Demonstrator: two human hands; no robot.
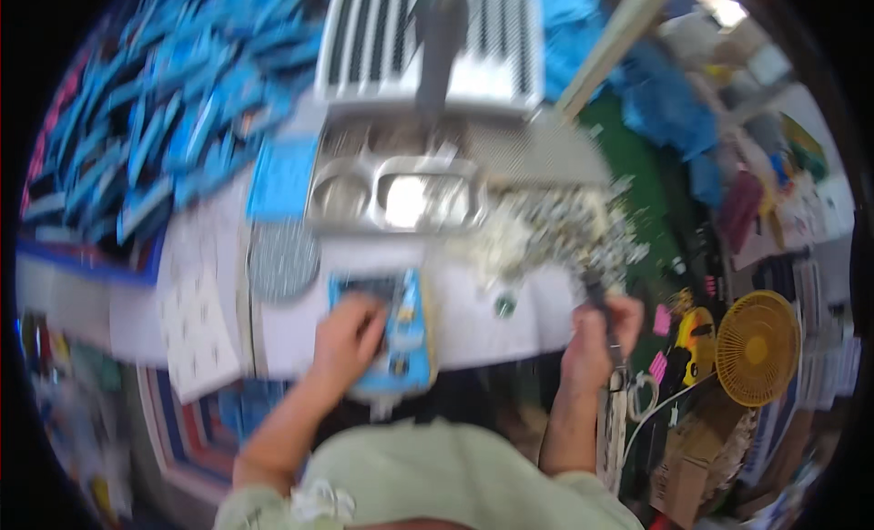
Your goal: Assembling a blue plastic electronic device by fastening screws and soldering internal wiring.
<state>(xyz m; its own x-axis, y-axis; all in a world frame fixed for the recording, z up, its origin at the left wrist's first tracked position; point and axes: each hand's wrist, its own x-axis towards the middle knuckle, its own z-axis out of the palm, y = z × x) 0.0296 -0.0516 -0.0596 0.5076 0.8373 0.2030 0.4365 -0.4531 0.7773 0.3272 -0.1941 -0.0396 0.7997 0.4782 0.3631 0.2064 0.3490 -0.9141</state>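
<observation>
My left hand is closed, its fingers curled over a flat blue case-like piece with a dark upper part, at the table's front edge. Blur hides what those fingers pinch, if anything. Farther right, my right hand is wrapped around a long, narrow dark object, held above the table's right front corner. Its kind is too blurred to tell. Between the hands, a small round green item lies on the white table surface. Behind it spreads a heap of small silvery and pale parts.
Many blue pieces are piled at the far left. A metal tray with compartments stands ahead, below a white slotted rack with a dark upright post. A round grey disc lies left; a yellow fan is right.
</observation>
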